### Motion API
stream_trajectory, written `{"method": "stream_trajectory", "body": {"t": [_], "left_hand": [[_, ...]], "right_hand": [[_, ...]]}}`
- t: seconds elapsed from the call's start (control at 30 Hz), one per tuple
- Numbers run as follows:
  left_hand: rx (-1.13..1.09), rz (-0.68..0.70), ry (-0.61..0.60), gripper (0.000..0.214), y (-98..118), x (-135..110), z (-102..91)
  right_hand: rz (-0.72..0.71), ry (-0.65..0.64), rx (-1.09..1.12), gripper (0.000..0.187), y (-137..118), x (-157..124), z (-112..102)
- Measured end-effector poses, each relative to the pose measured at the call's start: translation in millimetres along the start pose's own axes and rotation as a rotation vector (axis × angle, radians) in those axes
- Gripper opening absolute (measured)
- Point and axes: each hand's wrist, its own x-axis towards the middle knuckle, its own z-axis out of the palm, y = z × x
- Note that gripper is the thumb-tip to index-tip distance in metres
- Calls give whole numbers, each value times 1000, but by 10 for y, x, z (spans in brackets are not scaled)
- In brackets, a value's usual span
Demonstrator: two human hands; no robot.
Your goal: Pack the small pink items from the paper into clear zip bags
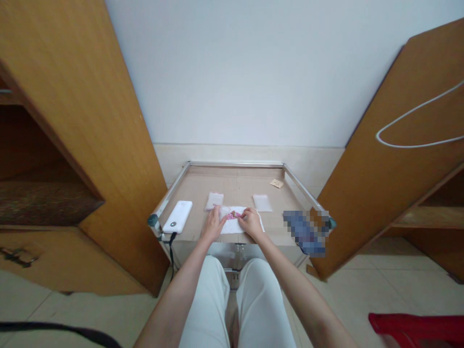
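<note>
Near edge of the worktop: a white sheet [237, 226] lies flat at the middle of the front edge, with a small cluster of pink pieces [232, 216] on its far part.
Left hand: the left hand [213, 224] rests palm down on the left end of the white sheet, fingers bent and reaching towards the pink pieces. A pale, see-through thing sits at its fingertips, but it is too small to tell whether the hand grips it.
Right hand: the right hand [251, 222] rests on the right part of the sheet, fingertips drawn together just beside the pink pieces. Whether they pinch one cannot be told.
Worktop: the worktop [235, 186] is a small brown surface inside a metal rim and stands against a pale wall.
Left of the hands: a white power bank [177, 216] lies near the front left corner, and a dark cord hangs down from it over the edge.
Behind the hands: two small clear bags lie flat, one [214, 200] beyond the left hand and one [262, 202] beyond the right hand, well apart from each other.
Far right corner: a small tan tag [276, 183] lies alone.
Front right corner: a blurred blue patch [304, 233] covers what is there.
Sides: a wooden cabinet [72, 121] stands on the left and another [391, 159] on the right, which has a white wire loop [416, 126] against it.
Floor: a red object [416, 329] shows at the lower right.
</note>
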Motion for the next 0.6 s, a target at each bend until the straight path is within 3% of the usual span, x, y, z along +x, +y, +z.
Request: {"method": "stream_trajectory", "body": {"t": [0.23, 0.33, 0.5, 0.6], "left_hand": [[22, 2, 2, 45, 0, 0, 5], [30, -11, -6, 45, 8, 3, 2], [31, -9, -22, 44, 25, 3, -8], [15, -9, -14, 44, 22, 1, -1]], "right_hand": [[276, 167, 379, 14, -49, 104, 28], [350, 182, 538, 18, -162, 179, 37], [293, 158, 565, 18, -355, 280, 73], [187, 66, 511, 17, -432, 286, 67]]}}
